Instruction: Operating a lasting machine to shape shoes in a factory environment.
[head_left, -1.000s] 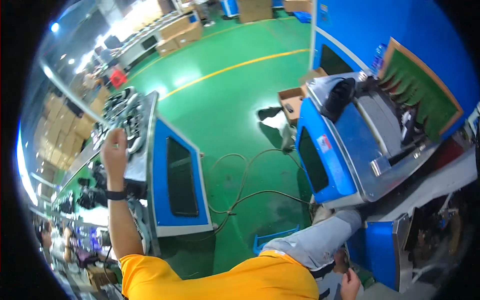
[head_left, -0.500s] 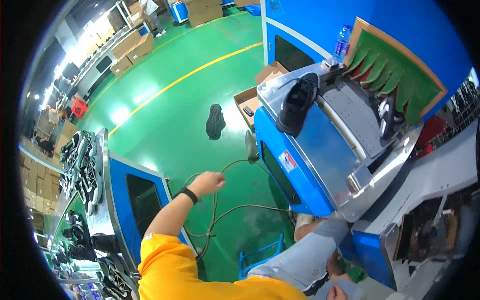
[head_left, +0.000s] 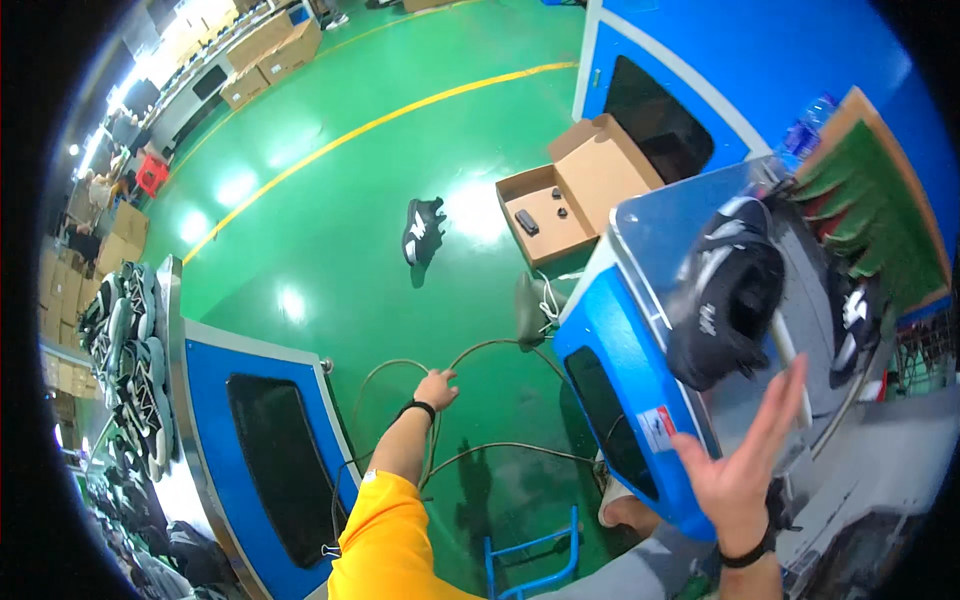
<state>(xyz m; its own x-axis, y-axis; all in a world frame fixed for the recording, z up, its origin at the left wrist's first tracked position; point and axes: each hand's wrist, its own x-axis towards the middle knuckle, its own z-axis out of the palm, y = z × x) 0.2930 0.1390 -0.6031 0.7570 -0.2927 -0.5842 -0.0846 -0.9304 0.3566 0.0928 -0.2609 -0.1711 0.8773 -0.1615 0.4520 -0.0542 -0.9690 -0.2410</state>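
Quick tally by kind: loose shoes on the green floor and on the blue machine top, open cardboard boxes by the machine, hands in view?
Black shoe on the blue machine top: 1
Black shoe on the floor: 1
Open cardboard box: 1
Hands: 2, left hand, right hand
Total: 5

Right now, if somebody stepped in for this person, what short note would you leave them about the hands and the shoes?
Left hand: empty, hanging out over the green floor above the cables.
Right hand: open, empty, raised beside the black shoe on top of the blue machine; not gripping it.
Another black shoe lies alone on the floor near an open cardboard box.
More shoes are stacked on the blue unit at left.
Nothing is in hand; both shoes sit untouched.
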